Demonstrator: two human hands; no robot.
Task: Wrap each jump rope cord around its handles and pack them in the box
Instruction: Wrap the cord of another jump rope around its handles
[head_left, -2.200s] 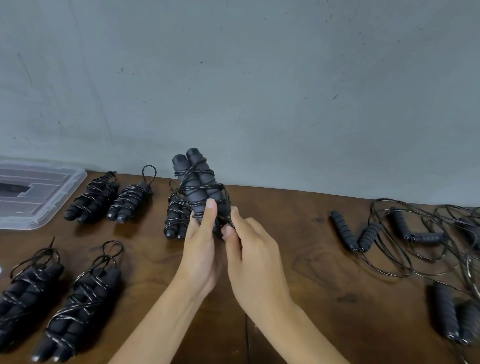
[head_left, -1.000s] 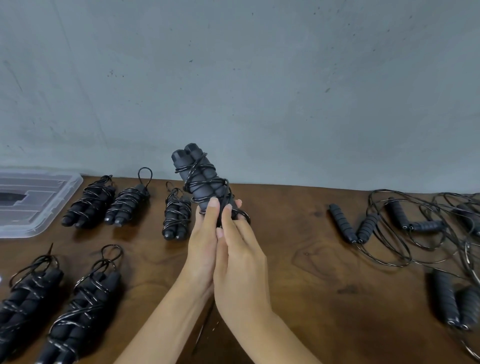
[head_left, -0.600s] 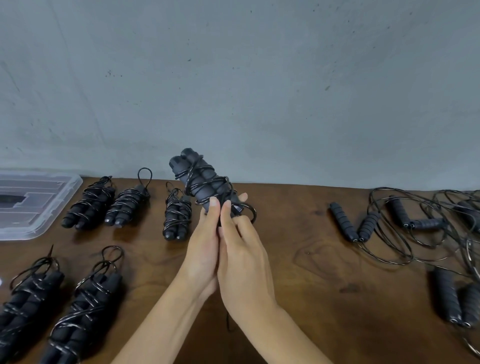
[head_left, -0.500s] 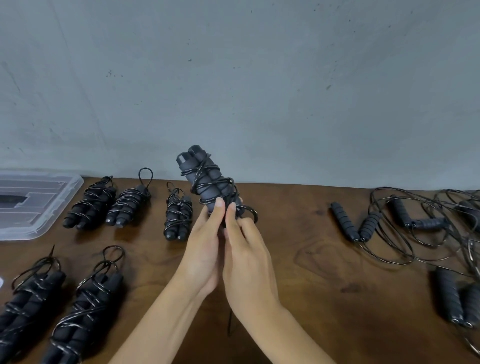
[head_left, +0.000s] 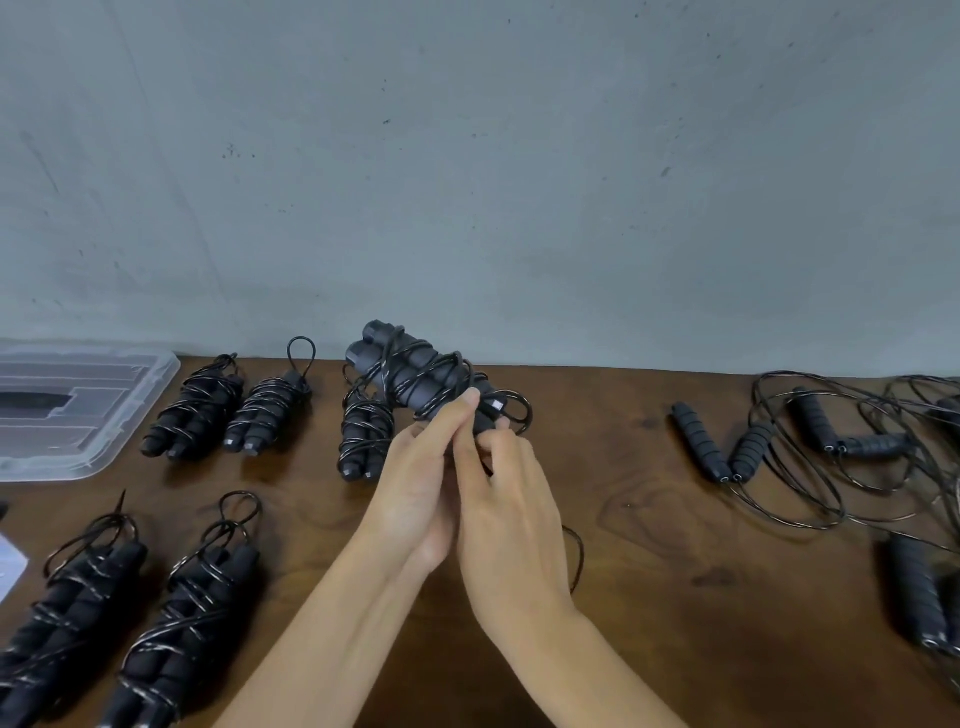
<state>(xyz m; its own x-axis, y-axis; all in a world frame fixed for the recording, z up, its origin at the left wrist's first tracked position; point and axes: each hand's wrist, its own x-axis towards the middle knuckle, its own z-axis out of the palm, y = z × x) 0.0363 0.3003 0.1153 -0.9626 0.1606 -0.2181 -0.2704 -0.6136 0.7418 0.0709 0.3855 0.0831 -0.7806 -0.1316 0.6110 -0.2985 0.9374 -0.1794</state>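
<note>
A pair of black foam handles with cord wound round them, the jump rope bundle (head_left: 410, 371), is held above the table's middle, tilted up to the left. My left hand (head_left: 415, 483) grips its lower end from the left. My right hand (head_left: 506, 499) pinches the cord at the bundle's lower right, where a small loop (head_left: 519, 410) sticks out. A loose cord tail (head_left: 576, 556) hangs below my right hand. Several wrapped bundles lie to the left, such as one (head_left: 363, 436) just behind my left hand. The clear plastic box (head_left: 78, 405) sits at the far left.
Unwrapped jump ropes (head_left: 810, 447) with tangled black cords cover the table's right side. Two wrapped bundles (head_left: 171, 634) lie at the front left. The brown wooden table (head_left: 649, 597) ends at a grey wall behind.
The bundle has tilted further to the left and dropped slightly. My right hand's fingers have curled in on the cord at the lower end, and a cord tail now shows below my right hand.
</note>
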